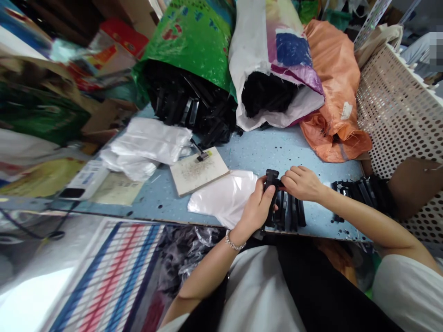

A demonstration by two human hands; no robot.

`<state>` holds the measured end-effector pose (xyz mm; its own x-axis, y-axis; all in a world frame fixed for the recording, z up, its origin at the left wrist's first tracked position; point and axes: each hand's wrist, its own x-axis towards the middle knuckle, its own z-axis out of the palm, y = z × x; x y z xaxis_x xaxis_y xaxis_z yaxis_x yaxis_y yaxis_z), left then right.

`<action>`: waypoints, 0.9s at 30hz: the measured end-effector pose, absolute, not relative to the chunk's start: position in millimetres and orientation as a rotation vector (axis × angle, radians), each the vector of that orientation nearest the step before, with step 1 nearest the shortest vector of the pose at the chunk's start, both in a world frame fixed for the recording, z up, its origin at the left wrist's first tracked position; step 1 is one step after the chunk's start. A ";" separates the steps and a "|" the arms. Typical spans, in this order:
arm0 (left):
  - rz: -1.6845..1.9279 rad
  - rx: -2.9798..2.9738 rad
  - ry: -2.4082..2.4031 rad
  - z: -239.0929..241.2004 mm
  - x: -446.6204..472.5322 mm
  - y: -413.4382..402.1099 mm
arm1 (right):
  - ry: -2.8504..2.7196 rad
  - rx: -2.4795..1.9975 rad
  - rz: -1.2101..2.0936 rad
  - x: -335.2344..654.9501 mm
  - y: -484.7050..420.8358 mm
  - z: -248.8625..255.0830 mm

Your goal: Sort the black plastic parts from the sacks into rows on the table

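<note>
My left hand (pixel 256 206) is wrapped round a long black plastic part (pixel 272 177) at the front of the blue table (pixel 252 147). The part stands tilted, its wider end pointing away from me. Just to its right, my right hand (pixel 300 183) is closed in a fist against the part's side. What those fingers grip is hidden; a small dark reddish bit shows at their tips. Several similar black parts (pixel 291 213) lie side by side under my right wrist. A clear plastic bag (pixel 221 196) lies flat beside my left hand.
A cream board (pixel 199 171) carries a small black tool (pixel 203 156). Behind are a green sack (pixel 194 41) and a white sack (pixel 249 50) with black parts, plus an orange sack (pixel 334 83). More black parts (pixel 367 196) lie right, by a perforated basket (pixel 398 101). Folded plastic bags (pixel 148 138) lie left.
</note>
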<state>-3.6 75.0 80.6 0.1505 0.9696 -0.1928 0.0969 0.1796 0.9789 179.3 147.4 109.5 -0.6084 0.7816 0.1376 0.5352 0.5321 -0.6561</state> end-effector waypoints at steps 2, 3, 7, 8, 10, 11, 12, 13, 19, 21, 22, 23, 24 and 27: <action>0.927 1.230 1.242 81.3 -1.1 72.4 | -2.289 -1.065 0.923 177.5 145.3 107.2; 0.943 1.254 1.252 81.4 0.2 71.0 | -2.224 -1.084 1.007 175.5 142.7 104.6; 0.991 1.265 1.244 78.5 0.7 70.7 | -2.212 -1.169 1.129 173.2 135.0 98.1; 1.002 1.238 1.238 77.4 -0.7 72.6 | -2.289 -1.184 1.034 175.1 134.8 99.2; 1.040 1.154 1.234 76.3 -3.8 78.5 | -2.491 -1.162 0.690 179.6 132.9 102.6; 1.065 1.100 1.236 76.5 -5.0 81.9 | -2.589 -1.106 0.497 180.9 130.0 103.3; 1.091 1.041 1.238 77.3 -5.7 85.4 | -2.682 -1.028 0.343 180.8 125.0 102.6; 1.115 0.987 1.237 78.4 -5.7 88.6 | -2.761 -0.947 0.241 179.1 118.1 100.0; 1.164 0.843 1.193 70.3 -1.6 100.4 | -2.733 -1.113 0.625 160.4 79.1 62.1; 1.168 0.810 1.216 53.6 -3.6 104.9 | -2.604 -1.221 1.014 164.9 86.9 53.1; 1.168 0.806 1.239 42.6 -5.0 107.1 | -2.522 -1.238 1.200 169.9 96.0 49.8; 1.159 0.824 1.276 30.4 -5.9 108.9 | -2.427 -1.243 1.342 176.0 108.1 47.0; 1.138 0.867 1.331 17.7 -5.9 109.8 | -2.322 -1.260 1.420 182.3 122.7 44.2; 1.016 1.125 1.509 -16.6 3.7 105.5 | -2.091 -1.400 1.310 192.0 176.3 34.8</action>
